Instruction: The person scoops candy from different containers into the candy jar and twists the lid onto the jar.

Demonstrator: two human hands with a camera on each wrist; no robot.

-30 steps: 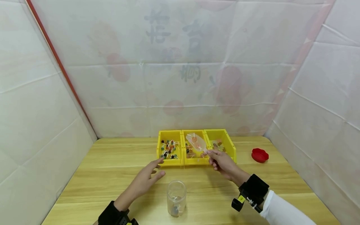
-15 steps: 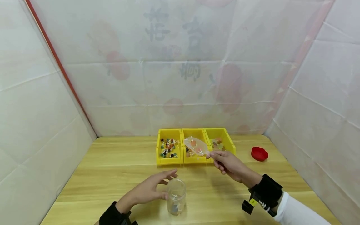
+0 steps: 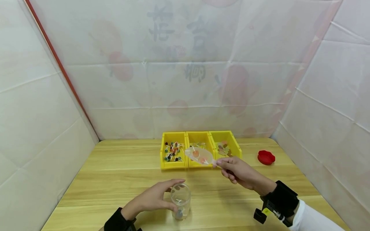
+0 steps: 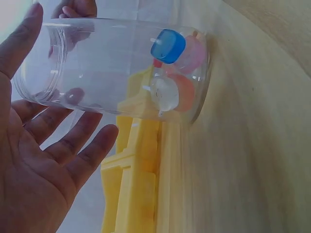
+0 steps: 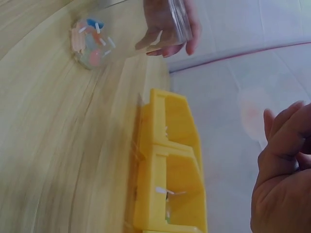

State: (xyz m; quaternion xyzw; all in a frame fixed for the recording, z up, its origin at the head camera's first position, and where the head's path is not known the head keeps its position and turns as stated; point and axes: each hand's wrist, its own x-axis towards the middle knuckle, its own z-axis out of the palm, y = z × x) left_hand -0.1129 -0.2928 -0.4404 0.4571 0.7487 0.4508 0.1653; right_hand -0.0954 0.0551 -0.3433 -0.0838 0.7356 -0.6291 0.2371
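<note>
My right hand [image 3: 241,173] pinches the thin handle of a translucent scoop [image 3: 189,153], which carries orange lollipops [image 3: 203,160] in front of the middle yellow bin [image 3: 198,138]. A clear jar [image 3: 185,194] stands upright on the table with several toy-like lollipops in its bottom, one of them blue [image 4: 168,46]. My left hand [image 3: 156,197] holds this jar near its rim, thumb on the near side and fingers behind. In the left wrist view, the ring and little fingers spread off below the jar. The right wrist view does not show the scoop.
Three yellow bins stand joined side by side at the back. The left bin [image 3: 173,136] contains many small lollipops, and the right bin [image 3: 221,137] holds a few flat coloured pieces. A red scalloped dish [image 3: 266,157] lies at the right. White sheets [image 3: 173,118] enclose the table [image 3: 127,166].
My left hand has come down and right from beside the left bin to the jar, fingers now around it. The right hand has drawn the loaded scoop back from the middle bin, slightly lower.
</note>
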